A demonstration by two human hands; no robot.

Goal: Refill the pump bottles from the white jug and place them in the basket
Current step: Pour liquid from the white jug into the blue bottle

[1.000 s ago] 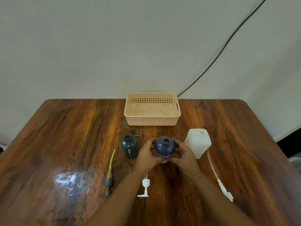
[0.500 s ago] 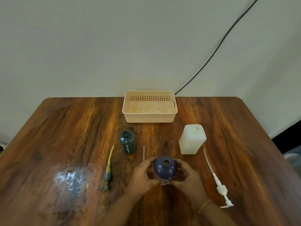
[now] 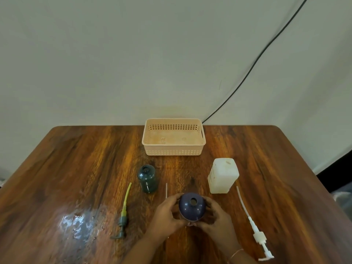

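- Head view: the purple bottle (image 3: 192,206) stands upright near the front of the desk (image 3: 76,159), its round open mouth facing up, cupped between both hands.
- Left hand (image 3: 167,212) curls around the bottle's left flank; right hand (image 3: 217,214) curls around its right flank. Both are partly closed on it, fingers wrapped and not flat.
- White jug (image 3: 223,175) stands ahead and to the right of the bottle, apart from it and nearer the right hand. My judgement is that the right hand is the one to fetch it while the left steadies the bottle.
- The jug is a squarish, translucent white plastic block, upright, its small opening on top.
- Green bottle (image 3: 147,179) stands ahead and to the left, dark translucent plastic, cylindrical, mouth open.
- Three pumps lie on the desk, long axes running roughly front to back: a green pump (image 3: 122,212) with a yellowish tube on the left, a white pump (image 3: 253,225) on the right, and a thin tube (image 3: 166,190) between the bottles, its head hidden by the left hand.
- Peach basket (image 3: 174,150), perforated plastic, sits at the back by the wall, holding no bottle.
- Glossy wood grain shows a glare patch on the left.
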